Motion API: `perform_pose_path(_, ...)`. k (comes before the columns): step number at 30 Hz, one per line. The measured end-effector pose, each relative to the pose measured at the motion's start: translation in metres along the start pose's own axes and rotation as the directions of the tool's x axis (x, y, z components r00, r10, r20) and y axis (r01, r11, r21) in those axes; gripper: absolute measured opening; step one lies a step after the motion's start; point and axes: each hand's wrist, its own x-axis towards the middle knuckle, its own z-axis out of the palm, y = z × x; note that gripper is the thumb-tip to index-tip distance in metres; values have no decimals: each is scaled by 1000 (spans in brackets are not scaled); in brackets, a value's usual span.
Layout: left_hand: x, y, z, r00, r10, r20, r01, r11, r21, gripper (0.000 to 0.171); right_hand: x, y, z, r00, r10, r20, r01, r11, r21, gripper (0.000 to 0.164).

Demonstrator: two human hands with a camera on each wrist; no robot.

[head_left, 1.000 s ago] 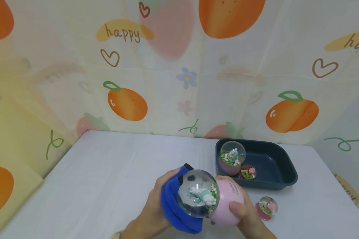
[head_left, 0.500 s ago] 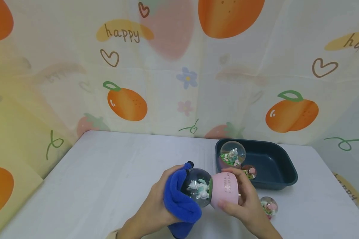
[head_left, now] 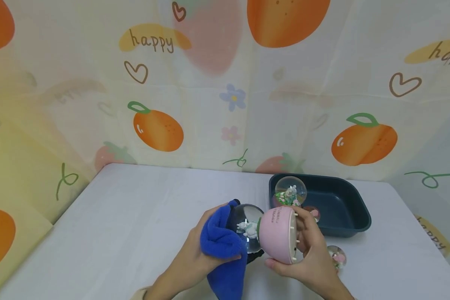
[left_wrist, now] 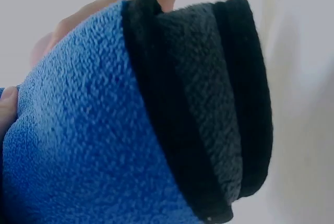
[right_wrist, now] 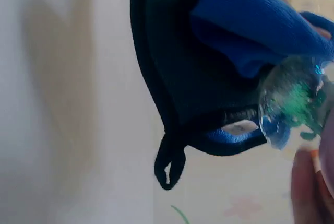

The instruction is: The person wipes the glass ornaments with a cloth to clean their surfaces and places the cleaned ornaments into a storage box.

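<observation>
A snow globe (head_left: 249, 227) with a pink base and a white figure inside lies on its side between my two hands. My right hand (head_left: 310, 254) grips the pink base (head_left: 277, 235), whose underside faces right. With my left hand (head_left: 195, 252) I hold a blue cloth (head_left: 225, 239) against the glass ball. In the left wrist view the cloth (left_wrist: 94, 125) shows a black edge and a dark grey reverse and covers most of the picture. The right wrist view shows the glass ball (right_wrist: 289, 98) touching the cloth (right_wrist: 250, 20), which has a hanging loop at one corner.
A dark blue tray (head_left: 345, 208) stands at the back right of the white table (head_left: 142, 216). It holds a large snow globe (head_left: 290, 191) and a small one (head_left: 314, 213). Another small snow globe (head_left: 336, 257) stands in front of the tray, partly behind my right hand.
The snow globe has turned in my right hand, so its base's underside now shows. The cloth has shifted around the ball, and its lower end hangs down further.
</observation>
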Motion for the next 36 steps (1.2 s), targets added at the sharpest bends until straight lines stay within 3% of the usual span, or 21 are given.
perform_pose_path(4, 1, 1, 3, 998, -63, 7, 63, 998, -25, 79, -3, 2, 6, 994, 63, -92, -60, 997, 39, 98)
perform_pose_path(9, 1, 4, 8, 983, -181, 33, 183, 980, -79, 72, -7, 1, 14, 980, 132, -146, -114, 985, 126, 98)
perform_pose_path(14, 2, 2, 15, 972, -228, 59, 234, 965, -118, 63, -12, 1, 23, 982, 79, -170, -63, 994, 92, 103)
perform_pose_path(20, 1, -1, 18, 969, -243, 51, 248, 957, -152, 59, -11, 3, 23, 991, 40, -126, -27, 994, 104, 103)
perform_pose_path(25, 2, -3, 18, 970, -234, 67, 243, 949, -202, 52, -11, 2, 23, 996, 89, -15, -86, 984, 157, 108)
perform_pose_path(30, 2, -2, 17, 972, -209, 103, 228, 945, -235, 50, -10, 3, 22, 996, 47, 81, -59, 986, 155, 119)
perform_pose_path(36, 3, -5, 16, 974, -204, 98, 221, 950, -218, 49, -7, 4, 19, 976, 189, 110, -199, 976, 86, 117)
